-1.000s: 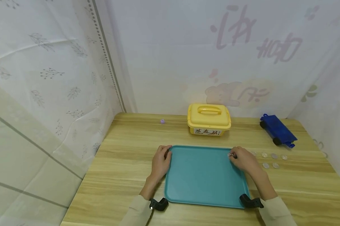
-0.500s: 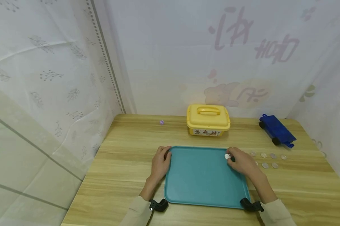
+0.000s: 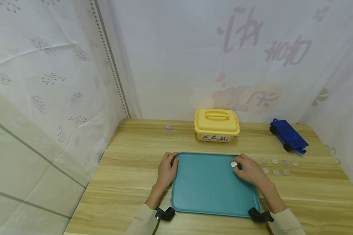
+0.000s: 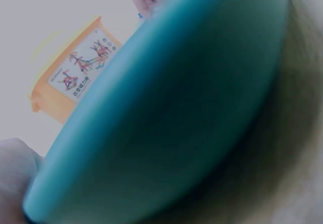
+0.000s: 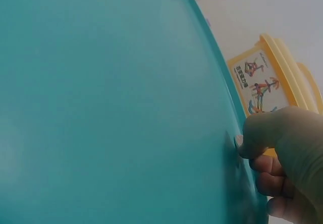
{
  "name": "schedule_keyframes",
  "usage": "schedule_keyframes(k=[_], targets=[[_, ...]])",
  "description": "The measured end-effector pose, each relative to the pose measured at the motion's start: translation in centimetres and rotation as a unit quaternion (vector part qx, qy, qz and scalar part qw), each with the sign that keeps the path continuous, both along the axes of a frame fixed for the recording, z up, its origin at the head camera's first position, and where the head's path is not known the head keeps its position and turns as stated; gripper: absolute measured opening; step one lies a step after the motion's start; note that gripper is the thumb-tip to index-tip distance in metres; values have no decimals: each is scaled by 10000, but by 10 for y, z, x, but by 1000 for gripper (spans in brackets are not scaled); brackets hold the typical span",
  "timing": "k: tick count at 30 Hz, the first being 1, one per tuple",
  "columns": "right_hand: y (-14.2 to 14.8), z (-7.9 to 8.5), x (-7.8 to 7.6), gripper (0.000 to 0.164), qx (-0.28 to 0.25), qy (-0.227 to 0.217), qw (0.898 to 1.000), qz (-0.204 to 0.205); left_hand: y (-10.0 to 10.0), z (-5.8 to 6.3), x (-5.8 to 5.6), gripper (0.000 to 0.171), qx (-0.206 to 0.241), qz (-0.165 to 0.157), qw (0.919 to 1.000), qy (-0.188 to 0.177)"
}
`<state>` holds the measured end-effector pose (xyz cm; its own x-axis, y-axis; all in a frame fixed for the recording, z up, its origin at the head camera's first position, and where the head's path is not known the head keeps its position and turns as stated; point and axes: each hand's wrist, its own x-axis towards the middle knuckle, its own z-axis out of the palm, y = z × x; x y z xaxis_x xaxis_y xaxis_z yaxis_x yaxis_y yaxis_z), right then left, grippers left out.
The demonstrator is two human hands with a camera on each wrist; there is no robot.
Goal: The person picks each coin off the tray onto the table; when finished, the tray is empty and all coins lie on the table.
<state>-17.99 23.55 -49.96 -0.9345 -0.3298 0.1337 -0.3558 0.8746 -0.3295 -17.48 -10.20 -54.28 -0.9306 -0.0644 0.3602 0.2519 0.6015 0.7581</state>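
Note:
In the head view my right hand (image 3: 248,169) is over the back right corner of a teal tray (image 3: 214,186). Thumb and fingers pinch a silver coin (image 3: 234,164), held on edge close to the tray surface; in the right wrist view only a sliver of that coin (image 5: 238,142) shows beside the thumb. My left hand (image 3: 167,168) grips the tray's back left corner, fingertips and thumb on the rim. The left wrist view shows the tray's rim large and blurred, with part of the left hand (image 4: 17,176) at lower left.
Several coins (image 3: 276,172) lie in two rows right of the tray. A yellow lidded box (image 3: 217,124) stands behind it. Farther right is a blue toy cart (image 3: 288,135) with black wheels. A small purple piece (image 3: 168,127) lies near the table's back edge.
My right hand has shifted slightly left over the tray with the coin, which has turned its face more into view. The left hand has stayed on the tray corner.

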Motion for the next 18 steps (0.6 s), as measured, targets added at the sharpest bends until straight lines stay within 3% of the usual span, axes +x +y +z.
schedule_keyframes(k=[8, 14, 18], targets=[[-4, -4, 2, 27, -324, -103, 9993, 183, 1, -1, 1, 26, -33, 14, 10000, 3], [-8, -9, 0, 9, -493, 6, 9982, 348, 0, 1, 0, 27, -25, -8, 9999, -99], [-11, -10, 1, 8, -393, 172, 9984, 355, 0, 0, 0, 26, -26, 9, 10000, -31]])
